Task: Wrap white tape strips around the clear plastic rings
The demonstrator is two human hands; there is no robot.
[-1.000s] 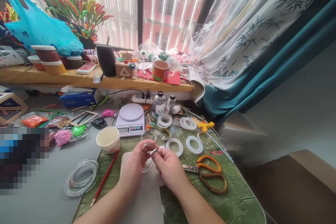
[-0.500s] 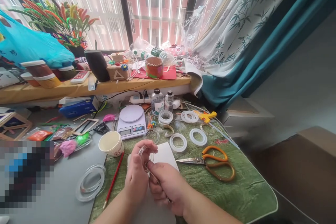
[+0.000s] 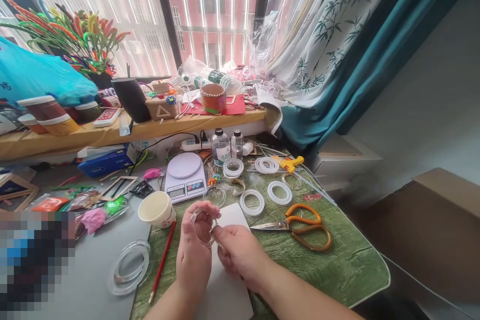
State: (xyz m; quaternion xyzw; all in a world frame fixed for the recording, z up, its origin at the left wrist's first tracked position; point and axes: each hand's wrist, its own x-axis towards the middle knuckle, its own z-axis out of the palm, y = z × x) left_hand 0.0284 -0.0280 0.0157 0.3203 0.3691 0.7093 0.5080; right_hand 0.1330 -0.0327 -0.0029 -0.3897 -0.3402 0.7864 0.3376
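Observation:
My left hand (image 3: 195, 252) has its fingers curled round a clear ring (image 3: 203, 225), held tilted above a white sheet (image 3: 227, 285). Closed against the ring's right side, my right hand (image 3: 240, 252) pinches a thin metal tool, mostly hidden by the fingers; only its tip shows at the ring's edge. Orange-handled scissors (image 3: 296, 226) lie to the right of the hands. Just beyond them are white rings (image 3: 252, 202) and a clear ring lying flat. A red pencil (image 3: 163, 260) rests left of my left hand, beside a paper cup (image 3: 155, 210).
A kitchen scale (image 3: 185, 177) stands behind the hands, with two bottles (image 3: 220, 149) to its right. A yellow glue gun (image 3: 290, 163) lies at the back right. Large clear rings (image 3: 129, 266) lie at the left. Jars and flowers stand on the window ledge (image 3: 225, 121).
The view has shifted slightly, moving the table items left. My right hand has turned at the ring, and the metal tool's shaft, seen below the fingers before, is now hidden.

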